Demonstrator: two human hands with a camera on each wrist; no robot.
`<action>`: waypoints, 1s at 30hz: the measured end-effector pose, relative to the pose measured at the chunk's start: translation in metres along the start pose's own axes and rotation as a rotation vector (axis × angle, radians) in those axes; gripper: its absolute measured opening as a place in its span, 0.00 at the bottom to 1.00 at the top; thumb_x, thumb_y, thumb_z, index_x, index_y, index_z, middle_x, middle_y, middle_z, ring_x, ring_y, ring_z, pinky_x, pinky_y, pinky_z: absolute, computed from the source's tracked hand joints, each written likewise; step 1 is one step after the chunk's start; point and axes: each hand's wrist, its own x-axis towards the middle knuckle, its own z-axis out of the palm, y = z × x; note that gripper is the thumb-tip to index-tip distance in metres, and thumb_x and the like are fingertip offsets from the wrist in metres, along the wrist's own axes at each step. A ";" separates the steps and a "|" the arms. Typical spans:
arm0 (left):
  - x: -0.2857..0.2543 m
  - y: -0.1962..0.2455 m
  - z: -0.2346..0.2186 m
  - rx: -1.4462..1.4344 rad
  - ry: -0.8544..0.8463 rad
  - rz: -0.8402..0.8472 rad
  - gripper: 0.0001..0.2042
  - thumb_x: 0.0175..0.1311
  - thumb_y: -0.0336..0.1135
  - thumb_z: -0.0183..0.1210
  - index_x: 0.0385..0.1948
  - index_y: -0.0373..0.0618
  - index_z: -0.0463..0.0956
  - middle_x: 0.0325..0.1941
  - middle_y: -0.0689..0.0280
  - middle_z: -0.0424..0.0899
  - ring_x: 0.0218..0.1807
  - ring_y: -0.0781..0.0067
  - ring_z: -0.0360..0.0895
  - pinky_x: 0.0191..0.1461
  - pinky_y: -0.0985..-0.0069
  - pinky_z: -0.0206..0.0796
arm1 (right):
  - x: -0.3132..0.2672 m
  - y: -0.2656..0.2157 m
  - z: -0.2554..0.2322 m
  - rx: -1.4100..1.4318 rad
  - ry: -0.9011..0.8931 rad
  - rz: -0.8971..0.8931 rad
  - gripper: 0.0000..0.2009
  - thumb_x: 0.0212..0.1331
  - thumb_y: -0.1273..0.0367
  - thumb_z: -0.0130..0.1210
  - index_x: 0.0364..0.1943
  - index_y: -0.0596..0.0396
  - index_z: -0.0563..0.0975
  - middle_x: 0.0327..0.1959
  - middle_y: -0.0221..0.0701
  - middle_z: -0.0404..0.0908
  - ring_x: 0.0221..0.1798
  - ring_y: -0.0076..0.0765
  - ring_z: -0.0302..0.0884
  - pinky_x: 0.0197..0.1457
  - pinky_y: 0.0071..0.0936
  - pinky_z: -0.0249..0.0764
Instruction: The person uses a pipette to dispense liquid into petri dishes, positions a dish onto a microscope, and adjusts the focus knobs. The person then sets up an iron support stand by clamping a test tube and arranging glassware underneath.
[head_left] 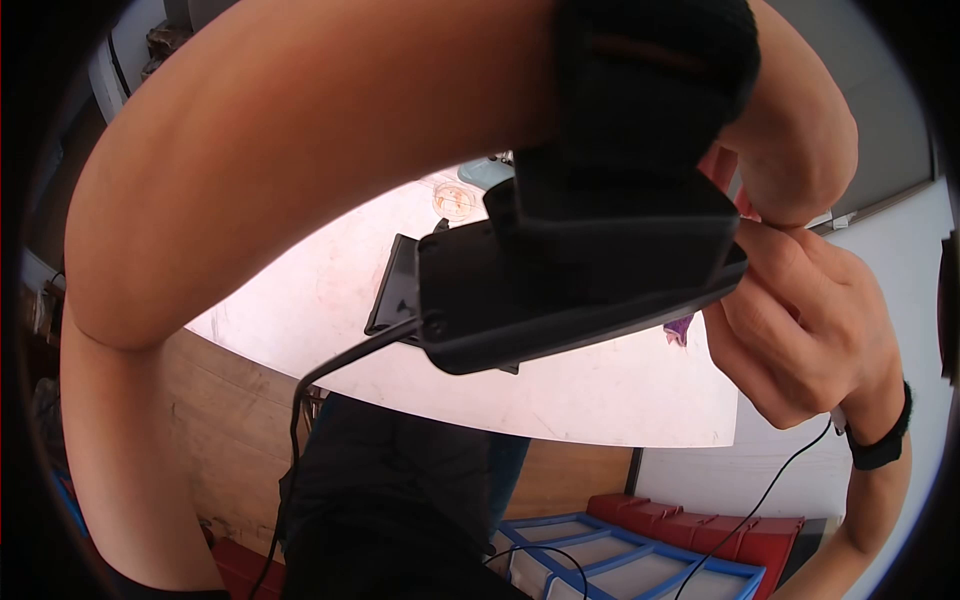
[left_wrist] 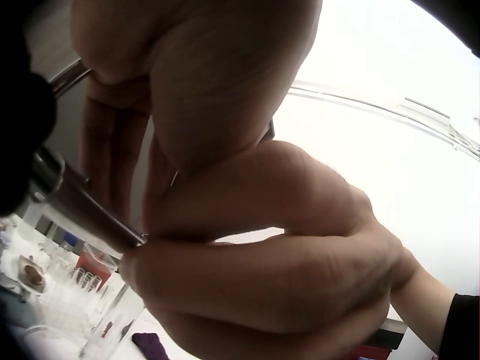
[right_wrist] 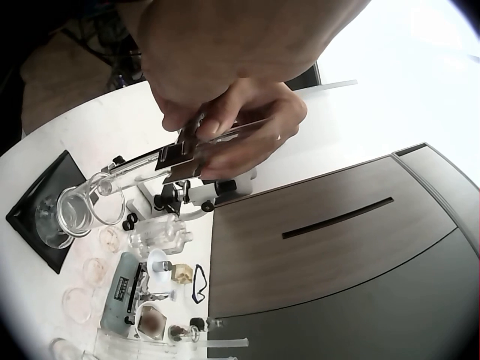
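Both hands are together high over the right part of the white table [head_left: 600, 400]. My left hand [head_left: 805, 140] bends down past its black wrist camera, and my right hand [head_left: 810, 315] meets it from below with fingers curled. In the right wrist view, left-hand fingers [right_wrist: 274, 124] and the right hand [right_wrist: 240, 49] grip a dark metal stand clamp [right_wrist: 176, 154]. Its held end is partly hidden by fingers. A shiny metal cylinder [left_wrist: 90, 206] runs up to the right hand's fingertips [left_wrist: 135, 266] in the left wrist view. The black stand base [right_wrist: 34, 199] bears a round glass vessel [right_wrist: 56, 225].
Near the stand are a glass bottle [right_wrist: 161, 236], a grey-green balance [right_wrist: 120, 296], several shallow glass dishes [right_wrist: 77, 304] and dark-rimmed goggles [right_wrist: 199, 285]. A purple cloth [head_left: 680, 328] lies on the table. Blue-framed and red items [head_left: 640, 550] stand below its edge.
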 end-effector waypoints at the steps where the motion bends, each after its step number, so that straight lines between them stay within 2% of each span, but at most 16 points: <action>1: 0.006 -0.003 0.001 0.000 0.000 0.000 0.04 0.48 0.25 0.63 0.26 0.35 0.83 0.26 0.49 0.83 0.27 0.55 0.81 0.34 0.68 0.74 | -0.001 -0.002 0.001 0.037 0.013 0.042 0.13 0.19 0.76 0.62 0.19 0.62 0.79 0.24 0.38 0.71 0.33 0.49 0.80 0.32 0.34 0.79; 3: 0.018 -0.016 0.003 -0.017 -0.152 0.061 0.04 0.48 0.24 0.62 0.24 0.35 0.84 0.26 0.50 0.83 0.28 0.55 0.82 0.35 0.69 0.74 | -0.001 -0.005 0.000 0.075 0.026 0.084 0.13 0.19 0.77 0.63 0.20 0.63 0.80 0.25 0.38 0.72 0.33 0.48 0.80 0.32 0.34 0.79; 4: 0.011 -0.020 0.002 -0.019 -0.152 0.060 0.04 0.48 0.24 0.62 0.24 0.35 0.84 0.26 0.50 0.83 0.28 0.55 0.82 0.35 0.69 0.74 | -0.001 -0.006 -0.001 0.095 0.023 0.137 0.13 0.18 0.77 0.64 0.20 0.63 0.80 0.25 0.38 0.73 0.33 0.48 0.80 0.33 0.34 0.79; 6: -0.012 -0.030 -0.002 0.092 0.188 0.556 0.03 0.48 0.25 0.62 0.23 0.36 0.84 0.25 0.51 0.83 0.27 0.55 0.81 0.35 0.70 0.74 | -0.001 -0.007 0.000 0.116 0.018 0.190 0.14 0.18 0.77 0.64 0.20 0.64 0.81 0.26 0.38 0.73 0.33 0.48 0.80 0.33 0.35 0.80; 7: -0.009 -0.028 -0.010 0.091 0.189 0.555 0.03 0.48 0.25 0.62 0.23 0.36 0.84 0.25 0.51 0.83 0.27 0.55 0.81 0.35 0.70 0.74 | -0.001 -0.005 0.001 0.069 0.025 0.133 0.14 0.18 0.78 0.65 0.20 0.63 0.81 0.27 0.37 0.74 0.33 0.47 0.80 0.34 0.35 0.80; 9: 0.001 -0.024 -0.031 -0.158 -0.209 0.385 0.04 0.49 0.26 0.61 0.23 0.36 0.84 0.24 0.52 0.82 0.27 0.56 0.81 0.34 0.71 0.74 | -0.002 -0.003 0.002 0.022 0.032 0.076 0.14 0.18 0.78 0.65 0.21 0.63 0.82 0.27 0.37 0.74 0.33 0.47 0.80 0.35 0.36 0.81; 10: 0.003 -0.032 -0.023 -0.159 -0.209 0.384 0.04 0.49 0.26 0.61 0.23 0.36 0.84 0.24 0.52 0.82 0.27 0.56 0.81 0.34 0.71 0.74 | -0.003 -0.003 0.002 0.009 0.032 0.055 0.14 0.18 0.79 0.65 0.21 0.63 0.82 0.28 0.37 0.75 0.33 0.46 0.80 0.36 0.36 0.81; 12: 0.006 -0.055 0.001 -0.224 0.108 0.807 0.04 0.50 0.26 0.61 0.23 0.37 0.84 0.25 0.52 0.82 0.27 0.57 0.81 0.34 0.71 0.73 | -0.004 -0.002 0.005 -0.003 0.032 0.031 0.15 0.18 0.79 0.65 0.22 0.62 0.83 0.28 0.36 0.75 0.34 0.46 0.80 0.37 0.36 0.82; 13: 0.002 -0.048 0.001 -0.224 0.109 0.805 0.04 0.50 0.26 0.61 0.23 0.37 0.84 0.25 0.52 0.82 0.27 0.57 0.81 0.34 0.71 0.73 | -0.005 -0.002 0.007 -0.013 0.049 0.023 0.14 0.19 0.80 0.65 0.22 0.61 0.83 0.28 0.36 0.75 0.34 0.45 0.80 0.36 0.35 0.82; 15: -0.008 -0.027 -0.004 0.020 0.092 0.505 0.05 0.52 0.27 0.60 0.23 0.38 0.84 0.27 0.52 0.83 0.29 0.57 0.81 0.34 0.70 0.73 | -0.005 -0.001 0.010 -0.024 0.066 0.012 0.14 0.20 0.80 0.65 0.22 0.60 0.83 0.29 0.35 0.76 0.35 0.44 0.80 0.36 0.34 0.81; 16: -0.005 -0.026 -0.012 0.020 0.092 0.504 0.05 0.52 0.27 0.60 0.23 0.38 0.84 0.27 0.52 0.83 0.29 0.57 0.81 0.34 0.70 0.73 | -0.006 -0.001 0.012 0.000 0.097 -0.007 0.13 0.21 0.80 0.65 0.22 0.59 0.83 0.29 0.34 0.76 0.35 0.43 0.80 0.36 0.33 0.81; 18: 0.003 -0.023 -0.033 -0.117 -0.242 0.362 0.06 0.53 0.29 0.60 0.25 0.39 0.85 0.28 0.52 0.84 0.30 0.56 0.81 0.35 0.69 0.73 | -0.006 -0.001 0.012 0.024 0.129 -0.027 0.12 0.23 0.81 0.64 0.22 0.58 0.83 0.29 0.34 0.76 0.35 0.42 0.80 0.36 0.33 0.81; 21: 0.004 -0.020 -0.037 -0.089 -0.301 0.266 0.08 0.56 0.31 0.58 0.26 0.39 0.85 0.27 0.53 0.84 0.31 0.55 0.81 0.35 0.69 0.73 | -0.006 -0.001 0.011 0.044 0.130 -0.059 0.11 0.25 0.80 0.64 0.21 0.58 0.83 0.30 0.33 0.77 0.35 0.40 0.80 0.37 0.33 0.80; 22: 0.008 -0.024 -0.029 -0.089 -0.301 0.265 0.08 0.56 0.31 0.58 0.26 0.39 0.85 0.27 0.53 0.84 0.31 0.55 0.81 0.35 0.69 0.73 | -0.007 -0.002 0.011 0.051 0.121 -0.048 0.10 0.27 0.80 0.63 0.21 0.58 0.83 0.31 0.33 0.77 0.35 0.40 0.80 0.37 0.34 0.80; 24: 0.026 -0.035 -0.011 -0.165 -0.226 0.508 0.08 0.56 0.31 0.58 0.26 0.39 0.85 0.28 0.55 0.84 0.29 0.57 0.81 0.34 0.68 0.73 | -0.015 0.000 0.006 0.057 0.116 -0.035 0.09 0.28 0.80 0.63 0.21 0.58 0.82 0.32 0.34 0.77 0.36 0.39 0.80 0.38 0.34 0.80; 30: 0.029 -0.034 -0.018 -0.084 -0.285 0.468 0.07 0.55 0.32 0.59 0.26 0.40 0.85 0.26 0.56 0.84 0.28 0.58 0.81 0.32 0.71 0.73 | -0.011 0.002 0.003 0.086 0.107 -0.052 0.08 0.29 0.79 0.61 0.21 0.60 0.81 0.30 0.35 0.77 0.36 0.42 0.80 0.37 0.34 0.80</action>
